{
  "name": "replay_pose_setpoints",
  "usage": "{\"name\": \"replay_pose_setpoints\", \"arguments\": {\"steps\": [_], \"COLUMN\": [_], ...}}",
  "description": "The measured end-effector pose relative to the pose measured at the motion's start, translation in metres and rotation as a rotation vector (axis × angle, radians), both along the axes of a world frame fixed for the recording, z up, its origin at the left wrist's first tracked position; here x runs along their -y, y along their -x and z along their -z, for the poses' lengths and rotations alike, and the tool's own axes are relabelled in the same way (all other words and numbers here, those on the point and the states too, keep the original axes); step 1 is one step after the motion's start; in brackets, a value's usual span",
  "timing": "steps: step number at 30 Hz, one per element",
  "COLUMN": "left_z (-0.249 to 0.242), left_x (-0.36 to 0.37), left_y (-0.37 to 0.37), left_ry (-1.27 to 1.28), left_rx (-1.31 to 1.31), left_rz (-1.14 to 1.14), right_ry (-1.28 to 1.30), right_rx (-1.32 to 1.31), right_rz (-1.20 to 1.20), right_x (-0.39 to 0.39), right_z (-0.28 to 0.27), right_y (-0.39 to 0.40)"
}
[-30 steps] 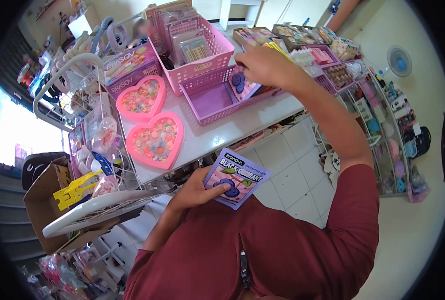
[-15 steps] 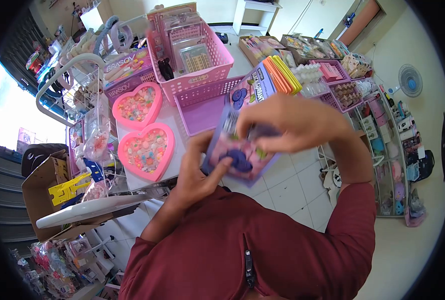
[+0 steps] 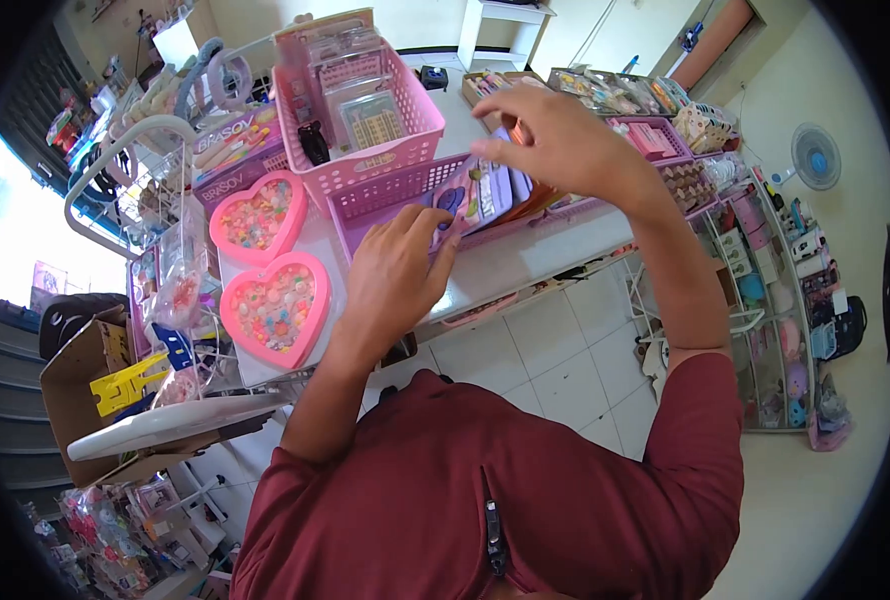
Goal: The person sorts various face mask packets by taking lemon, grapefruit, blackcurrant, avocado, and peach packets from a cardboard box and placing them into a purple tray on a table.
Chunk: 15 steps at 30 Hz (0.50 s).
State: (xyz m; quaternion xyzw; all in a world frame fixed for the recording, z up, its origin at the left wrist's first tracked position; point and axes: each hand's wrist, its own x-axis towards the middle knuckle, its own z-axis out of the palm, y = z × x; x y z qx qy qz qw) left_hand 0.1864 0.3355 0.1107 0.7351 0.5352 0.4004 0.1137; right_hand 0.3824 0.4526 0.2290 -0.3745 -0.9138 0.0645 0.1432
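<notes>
A purple packet with blueberry pictures [image 3: 487,190] leans in the shallow purple basket [image 3: 365,203], in front of packets with orange edges. My left hand [image 3: 390,270] is at its left end, with thumb and fingers closed on the edge. Above the packets is my right hand [image 3: 565,140], its thumb and index finger apart and nothing visible between them. The right hand and forearm hide part of the packet row.
A pink basket of boxed items [image 3: 380,155] stands behind the purple one. Two pink heart-shaped bead boxes [image 3: 275,308] lie on the white table [image 3: 555,245] at left. More purple trays [image 3: 680,150] and a shelf rack [image 3: 765,320] are on the right.
The blueberry packet has gone from in front of my chest into the purple basket. Both hands moved forward with it, and my right hand came off the packet and opened.
</notes>
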Motion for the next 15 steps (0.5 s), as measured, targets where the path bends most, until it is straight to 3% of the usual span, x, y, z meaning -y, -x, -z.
{"name": "replay_pose_setpoints", "arguments": {"steps": [4, 6, 9, 12, 15], "left_z": [-0.004, -0.004, -0.003, -0.001, 0.001], "left_x": [-0.012, -0.016, -0.022, -0.028, -0.036], "left_y": [-0.005, -0.005, -0.006, -0.012, -0.019], "left_ry": [0.182, 0.203, 0.212, 0.217, 0.229], "left_rx": [0.001, 0.004, 0.008, 0.018, 0.023], "left_rz": [0.053, 0.084, 0.126, 0.157, 0.161], "right_ry": [-0.097, -0.049, 0.373, 0.563, 0.51], "right_rx": [-0.156, -0.104, -0.127, -0.233, -0.261], "right_rz": [0.106, 0.2, 0.247, 0.199, 0.177], "right_x": [-0.012, -0.016, -0.019, -0.016, -0.013], "right_z": [-0.001, 0.01, 0.028, 0.038, 0.042], "right_y": [-0.047, -0.069, -0.083, -0.079, -0.074]}}
